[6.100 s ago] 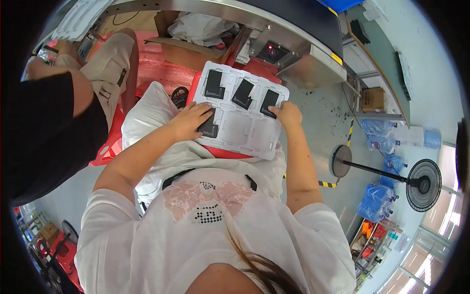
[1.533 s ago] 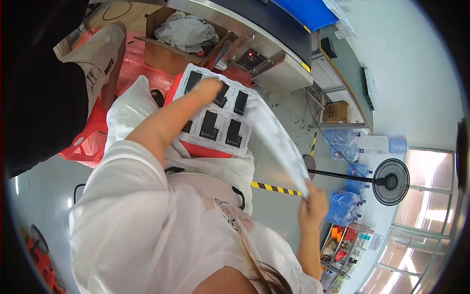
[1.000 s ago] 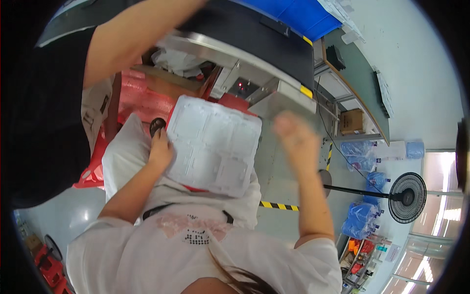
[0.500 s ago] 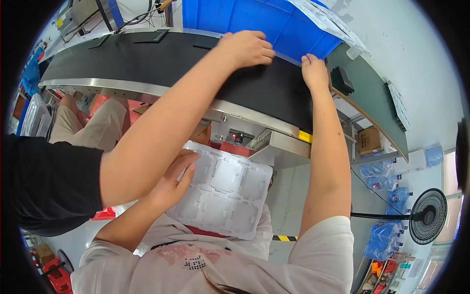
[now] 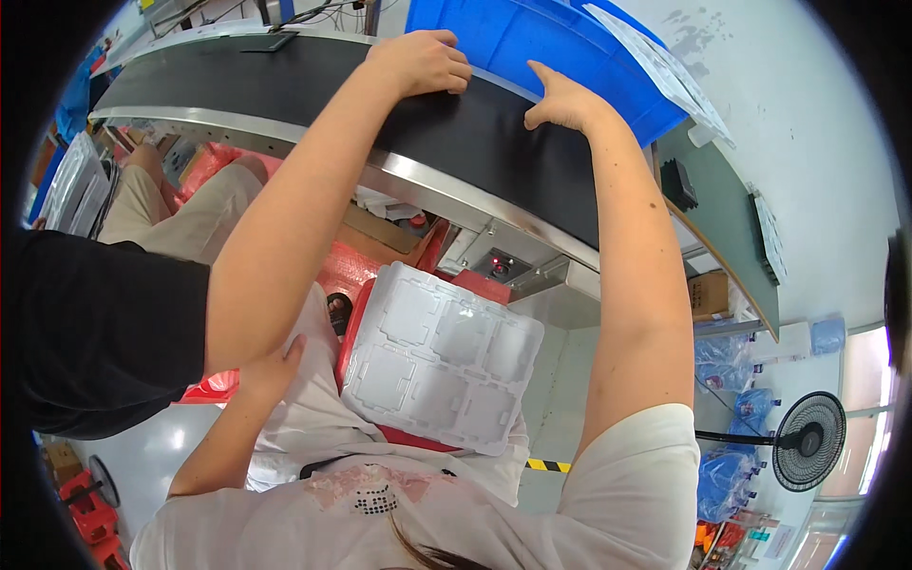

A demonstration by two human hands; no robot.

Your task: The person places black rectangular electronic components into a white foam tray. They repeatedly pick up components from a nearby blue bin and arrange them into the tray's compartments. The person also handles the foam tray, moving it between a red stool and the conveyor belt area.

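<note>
Closest in, the left hand lies against loose, creased white trousers; a co-worker's smooth bare forearm hides part of it, so whether its fingers are together or apart I cannot tell. Just right of those fingers, over the lap, sits the white tray, thin moulded plastic with rounded corners and six shallow, stepped recesses in two rows; its slick surface catches the light, and something red shows under its edge. Between the tray and the right fingers runs a shiny steel rail. The right hand is over the smooth black belt, thumb and forefinger spread well apart, tips toward the left. Left of those tips is the co-worker's hand, fingers bent close together. Just beyond the right fingertips rises a ribbed, hard-plastic blue bin; whether the forefinger touches it is unclear. Farther right of the right fingers stretches a flat green tabletop.
</note>
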